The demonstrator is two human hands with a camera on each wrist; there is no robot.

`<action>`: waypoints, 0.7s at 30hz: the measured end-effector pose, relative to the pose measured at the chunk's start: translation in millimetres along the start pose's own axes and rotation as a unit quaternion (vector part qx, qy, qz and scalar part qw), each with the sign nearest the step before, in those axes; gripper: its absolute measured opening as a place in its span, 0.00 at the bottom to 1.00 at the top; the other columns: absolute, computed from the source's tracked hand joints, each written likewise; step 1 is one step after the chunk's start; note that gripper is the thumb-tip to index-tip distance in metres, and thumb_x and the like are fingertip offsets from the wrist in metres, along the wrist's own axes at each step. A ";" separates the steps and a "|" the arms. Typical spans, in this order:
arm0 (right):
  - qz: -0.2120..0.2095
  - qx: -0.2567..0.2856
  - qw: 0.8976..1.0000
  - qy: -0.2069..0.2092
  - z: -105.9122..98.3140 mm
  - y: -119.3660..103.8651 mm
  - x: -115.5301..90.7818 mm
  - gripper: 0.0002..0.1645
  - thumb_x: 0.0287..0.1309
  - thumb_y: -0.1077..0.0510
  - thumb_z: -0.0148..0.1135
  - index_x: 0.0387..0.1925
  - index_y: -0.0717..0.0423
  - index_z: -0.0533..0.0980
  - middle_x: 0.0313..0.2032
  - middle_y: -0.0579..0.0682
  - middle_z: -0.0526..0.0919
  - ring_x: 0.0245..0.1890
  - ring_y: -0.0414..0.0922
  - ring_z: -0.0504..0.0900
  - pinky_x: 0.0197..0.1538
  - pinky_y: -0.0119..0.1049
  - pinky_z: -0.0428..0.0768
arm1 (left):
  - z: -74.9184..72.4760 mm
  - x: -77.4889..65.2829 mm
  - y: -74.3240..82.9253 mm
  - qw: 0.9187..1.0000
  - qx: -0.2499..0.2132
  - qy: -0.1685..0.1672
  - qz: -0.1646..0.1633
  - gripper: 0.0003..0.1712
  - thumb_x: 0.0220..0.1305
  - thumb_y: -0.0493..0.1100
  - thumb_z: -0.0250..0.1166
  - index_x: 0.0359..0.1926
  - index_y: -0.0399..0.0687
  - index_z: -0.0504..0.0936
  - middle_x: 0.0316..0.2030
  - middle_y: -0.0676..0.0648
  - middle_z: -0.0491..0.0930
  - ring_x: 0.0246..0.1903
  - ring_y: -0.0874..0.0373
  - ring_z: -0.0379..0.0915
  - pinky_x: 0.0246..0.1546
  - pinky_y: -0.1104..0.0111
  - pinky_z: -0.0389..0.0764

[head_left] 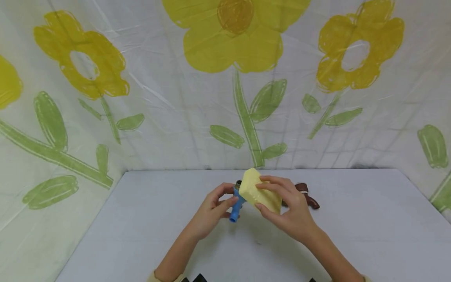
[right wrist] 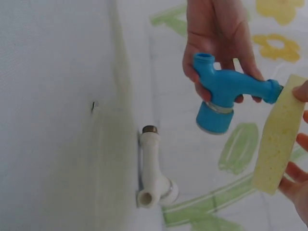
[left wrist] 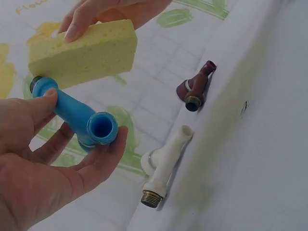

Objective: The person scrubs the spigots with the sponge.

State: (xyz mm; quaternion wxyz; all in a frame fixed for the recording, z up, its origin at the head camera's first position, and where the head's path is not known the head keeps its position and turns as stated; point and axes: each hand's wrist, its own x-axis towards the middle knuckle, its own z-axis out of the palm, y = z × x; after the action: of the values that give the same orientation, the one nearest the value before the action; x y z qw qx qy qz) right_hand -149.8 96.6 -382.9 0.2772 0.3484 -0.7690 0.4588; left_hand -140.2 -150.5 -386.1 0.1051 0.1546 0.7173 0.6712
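Observation:
My left hand (head_left: pixel 206 217) holds a blue plastic tap (head_left: pixel 235 207) between thumb and fingers, above the table. In the left wrist view the blue tap (left wrist: pixel 74 113) shows an open round mouth at one end and a metal thread at the other. A yellow block sponge (head_left: pixel 258 192) is gripped by my right hand (head_left: pixel 297 213), thumb on one side and fingers on the other. Right at the threaded end of the blue tap lies one end of the sponge (right wrist: pixel 281 139), overlapping it. A wider blue collar hangs from the tap's underside in the right wrist view.
A white tap (left wrist: pixel 166 161) with a brass thread lies on the table (head_left: pixel 141 227). Beyond it lies a brown tap (left wrist: pixel 197 84), partly hidden behind my right hand in the head view. A flower-printed sheet (head_left: pixel 158 129) hangs along the table's back edge.

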 end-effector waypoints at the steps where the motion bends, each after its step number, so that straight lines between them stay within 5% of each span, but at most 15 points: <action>1: -0.004 -0.004 1.000 0.005 -0.3 0.6 0.6 0.32 0.42 0.69 0.82 0.53 0.51 0.86 0.57 0.54 0.86 0.57 0.51 0.81 0.57 0.19 0.77 | 0.3 0.1 -0.2 1.000 0.003 0.001 0.001 0.19 0.82 0.41 0.57 0.67 0.37 0.74 0.59 0.35 0.73 0.41 0.52 0.83 0.44 0.60 0.89; 7: 0.029 -0.002 0.999 -0.014 -5.5 -0.2 0.7 0.30 0.46 0.67 0.82 0.54 0.50 0.86 0.58 0.52 0.85 0.60 0.47 0.80 0.55 0.20 0.78 | -0.7 -2.2 0.3 1.000 0.010 0.011 0.012 0.20 0.80 0.39 0.60 0.67 0.37 0.74 0.61 0.37 0.70 0.42 0.57 0.83 0.43 0.65 0.88; 15: 0.031 0.002 0.999 -0.044 -11.9 -2.4 2.4 0.29 0.49 0.66 0.82 0.54 0.48 0.85 0.60 0.50 0.84 0.62 0.46 0.78 0.54 0.22 0.80 | -7.4 -5.6 4.4 0.998 0.023 0.047 -0.040 0.23 0.75 0.42 0.66 0.66 0.37 0.79 0.78 0.34 0.54 0.60 0.38 0.79 0.58 0.58 0.84; 21: 0.016 0.015 0.998 -0.062 -18.3 0.2 3.6 0.29 0.48 0.67 0.81 0.53 0.49 0.85 0.60 0.50 0.84 0.62 0.45 0.78 0.56 0.23 0.79 | -14.5 -2.0 2.8 0.997 -0.032 0.041 -0.054 0.25 0.71 0.36 0.69 0.65 0.33 0.79 0.71 0.35 0.71 0.61 0.50 0.76 0.59 0.65 0.81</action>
State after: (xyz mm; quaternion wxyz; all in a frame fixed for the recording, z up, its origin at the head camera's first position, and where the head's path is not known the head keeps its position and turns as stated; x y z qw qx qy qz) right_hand -150.2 112.2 -372.6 0.2158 0.3678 -0.7833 0.4523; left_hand -143.2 -164.5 -382.3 0.1166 0.0843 0.7068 0.6926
